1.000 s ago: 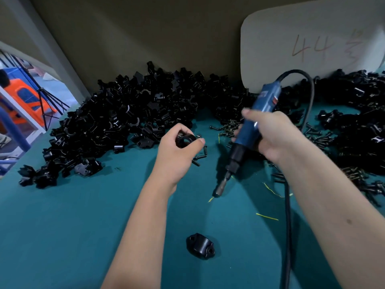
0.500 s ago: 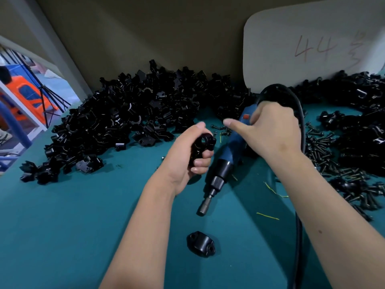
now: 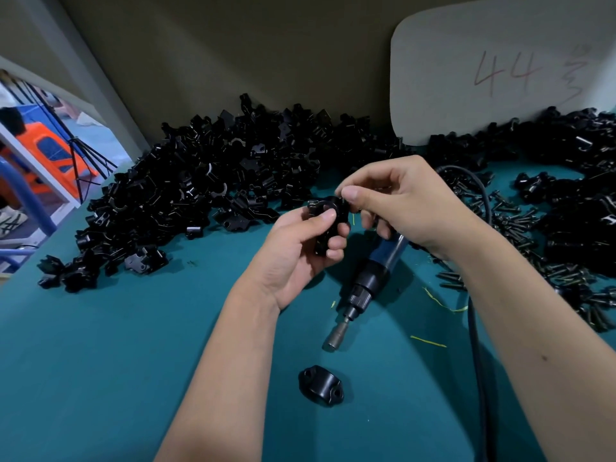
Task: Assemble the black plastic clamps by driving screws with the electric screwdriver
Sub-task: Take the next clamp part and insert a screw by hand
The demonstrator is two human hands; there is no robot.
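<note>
My left hand (image 3: 305, 243) grips a black plastic clamp (image 3: 328, 216) above the green table, thumb across its front. My right hand (image 3: 405, 203) pinches something small and dark, likely a screw, at the clamp's top right edge. Under that hand the blue and black electric screwdriver (image 3: 370, 278) lies on the table, bit pointing toward me; its handle is hidden by the hand. A single black clamp half (image 3: 320, 385) lies near the table's front. A large heap of black clamp parts (image 3: 213, 188) fills the back left.
Loose black screws (image 3: 520, 225) are scattered at the right, beside another pile of clamp parts (image 3: 580, 181). The screwdriver's black cable (image 3: 480, 361) runs down the right side. A white board (image 3: 493, 61) marked 44 leans on the back wall. Yellow wire scraps (image 3: 428, 341) lie on the table.
My right hand has laid the screwdriver on the table and come to the clamp with a small part. My left hand has lifted and turned the clamp.
</note>
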